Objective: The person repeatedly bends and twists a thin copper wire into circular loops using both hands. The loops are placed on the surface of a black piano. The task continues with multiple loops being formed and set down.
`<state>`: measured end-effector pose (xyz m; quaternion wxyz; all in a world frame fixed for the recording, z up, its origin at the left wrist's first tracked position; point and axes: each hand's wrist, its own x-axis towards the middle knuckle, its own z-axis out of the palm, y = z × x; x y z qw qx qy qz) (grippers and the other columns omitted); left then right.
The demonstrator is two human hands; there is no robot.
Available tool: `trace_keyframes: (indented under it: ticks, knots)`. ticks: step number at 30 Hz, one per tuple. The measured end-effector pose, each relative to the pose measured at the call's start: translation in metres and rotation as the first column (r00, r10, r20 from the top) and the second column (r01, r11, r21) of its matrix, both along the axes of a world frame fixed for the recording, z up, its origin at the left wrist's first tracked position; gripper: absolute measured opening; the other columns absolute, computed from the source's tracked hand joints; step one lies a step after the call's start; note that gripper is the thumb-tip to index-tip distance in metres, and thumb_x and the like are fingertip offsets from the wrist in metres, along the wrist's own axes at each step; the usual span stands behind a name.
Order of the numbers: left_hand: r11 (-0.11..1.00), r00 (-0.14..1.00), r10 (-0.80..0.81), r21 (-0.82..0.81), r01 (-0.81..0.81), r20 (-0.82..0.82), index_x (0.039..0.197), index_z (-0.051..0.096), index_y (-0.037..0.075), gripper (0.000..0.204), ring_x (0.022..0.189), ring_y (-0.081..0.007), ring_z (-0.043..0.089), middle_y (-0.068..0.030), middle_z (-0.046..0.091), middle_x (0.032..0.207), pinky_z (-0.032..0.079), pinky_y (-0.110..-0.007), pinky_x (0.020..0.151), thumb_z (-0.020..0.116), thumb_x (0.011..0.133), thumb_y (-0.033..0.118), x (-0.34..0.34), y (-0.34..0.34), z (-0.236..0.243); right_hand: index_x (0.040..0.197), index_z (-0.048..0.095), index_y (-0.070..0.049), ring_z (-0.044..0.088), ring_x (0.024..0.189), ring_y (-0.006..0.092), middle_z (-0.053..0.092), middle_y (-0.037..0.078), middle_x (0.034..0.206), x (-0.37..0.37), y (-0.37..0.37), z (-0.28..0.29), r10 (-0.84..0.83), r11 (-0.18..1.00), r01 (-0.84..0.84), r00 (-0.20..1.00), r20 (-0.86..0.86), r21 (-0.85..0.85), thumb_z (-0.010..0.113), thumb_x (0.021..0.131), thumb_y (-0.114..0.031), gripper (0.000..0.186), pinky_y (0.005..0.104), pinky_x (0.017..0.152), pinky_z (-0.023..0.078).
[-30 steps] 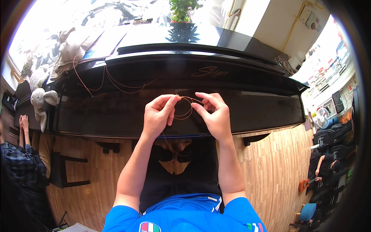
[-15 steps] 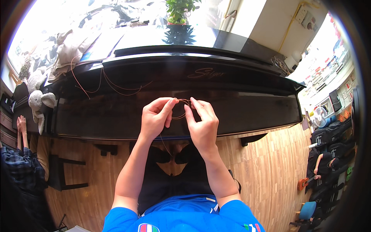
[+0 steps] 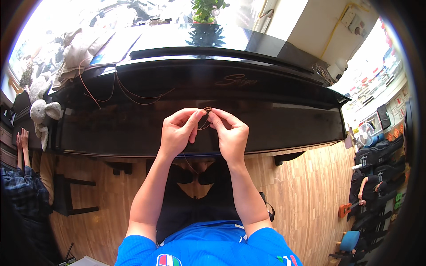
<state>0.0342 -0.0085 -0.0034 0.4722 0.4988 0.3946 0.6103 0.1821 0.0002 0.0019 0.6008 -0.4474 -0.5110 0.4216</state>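
My left hand [image 3: 176, 133] and my right hand [image 3: 232, 135] meet close together in front of a closed black upright piano [image 3: 275, 122]. Between them is a thin copper-coloured string [image 3: 204, 127], wound into a small loop. My left thumb and forefinger pinch its left side, and my right fingertips are closed on its right side. A thin loose end hangs below my left hand towards my lap. More strings [image 3: 141, 103] of the same kind drape over the piano's front at the left, apart from my hands.
Cloth [image 3: 82, 55] and a grey plush elephant [image 3: 44, 111] lie at the piano's left end. A potted plant [image 3: 204, 11] stands behind. Another person's hands [image 3: 23, 139] rest at far left, near a black stool [image 3: 66, 195]. Instrument cases [image 3: 377, 150] line the right side.
My right hand has moved left, closer to my left hand, and its fingertips have closed on the string. The loop between my hands looks smaller.
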Motion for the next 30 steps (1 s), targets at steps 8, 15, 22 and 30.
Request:
trace_keyframes:
  ticks: [8, 15, 22, 30]
  knots:
    - [1.000, 1.000, -0.001, -0.011, 0.001, -0.012, 0.108, 0.073, 0.001, 0.019, 0.048, -0.0027, 0.050, 0.0018, 0.061, 0.063, 0.035, -0.019, 0.043, 0.067, 0.099, 0.017, 0.001, -0.001, 0.002, 0.104, 0.075, 0.002, 0.072, 0.084, 0.0137, 0.074, 0.010, 0.096, -0.003, 0.001, -0.002, -0.148, 0.970, 0.113, 0.977, 0.155, 0.217, 0.074, 0.090, -0.003, 0.015, 0.0245, 0.074, 0.057]
    - [1.000, 1.000, 0.012, 0.018, -0.012, -0.011, 0.104, 0.074, 0.003, 0.018, 0.045, -0.0034, 0.048, 0.0026, 0.057, 0.059, 0.032, -0.019, 0.042, 0.064, 0.101, 0.017, 0.003, 0.000, 0.003, 0.107, 0.069, 0.004, 0.072, 0.087, 0.0160, 0.073, 0.010, 0.096, -0.005, 0.003, -0.002, 0.038, 0.999, -0.033, 0.989, -0.140, 0.041, 0.069, 0.094, -0.002, 0.015, 0.0265, 0.078, 0.058]
    - [1.000, 0.999, 0.024, -0.008, -0.024, 0.041, 0.107, 0.072, 0.001, 0.019, 0.047, -0.0030, 0.048, 0.0022, 0.058, 0.061, 0.033, -0.019, 0.043, 0.064, 0.101, 0.018, 0.001, 0.001, 0.001, 0.118, 0.064, 0.004, 0.072, 0.094, 0.0199, 0.072, 0.012, 0.101, 0.022, 0.010, 0.000, 0.383, 0.865, -0.498, 0.741, -0.552, -0.068, 0.068, 0.095, -0.004, 0.025, 0.0318, 0.091, 0.056]
    - [1.000, 0.999, 0.028, -0.008, -0.028, 0.043, 0.107, 0.072, 0.002, 0.019, 0.046, -0.0030, 0.046, 0.0025, 0.057, 0.059, 0.032, -0.020, 0.043, 0.063, 0.102, 0.017, 0.001, 0.001, 0.000, 0.113, 0.072, 0.002, 0.071, 0.087, 0.0164, 0.070, 0.006, 0.098, 0.032, 0.012, 0.004, 0.389, 0.915, -0.400, 0.911, -0.136, -0.060, 0.075, 0.090, -0.007, 0.025, 0.0262, 0.075, 0.056]
